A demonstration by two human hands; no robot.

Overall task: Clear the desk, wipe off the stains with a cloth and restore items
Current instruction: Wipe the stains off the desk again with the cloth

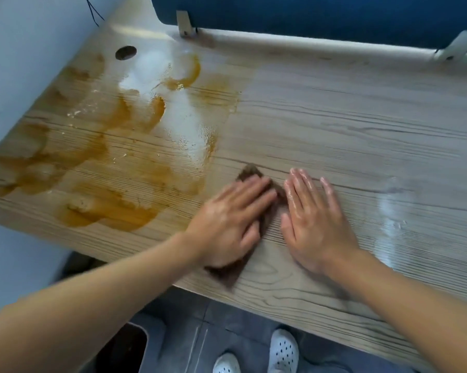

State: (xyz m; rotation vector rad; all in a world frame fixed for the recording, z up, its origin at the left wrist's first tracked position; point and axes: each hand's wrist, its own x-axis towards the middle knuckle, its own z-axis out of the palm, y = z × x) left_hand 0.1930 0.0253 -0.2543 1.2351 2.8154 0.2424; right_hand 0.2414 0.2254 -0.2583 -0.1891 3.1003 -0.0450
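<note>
Count: one cloth (249,172), one desk (334,117), two hands. Cloth is brown and blurred, lying flat by the desk's near edge, just right of the orange-brown stains (114,208) smeared across the left half. Left hand (227,219) presses on it with straight fingers. Right hand (315,224) lies flat on the desk beside it, fingers spread and glistening.

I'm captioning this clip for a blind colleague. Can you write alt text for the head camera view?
A person's left hand presses a brown cloth flat on a wooden desk, with the right hand flat on the wood beside it. Orange-brown stains cover the desk's left part; a round hole sits near the far left corner.
</note>
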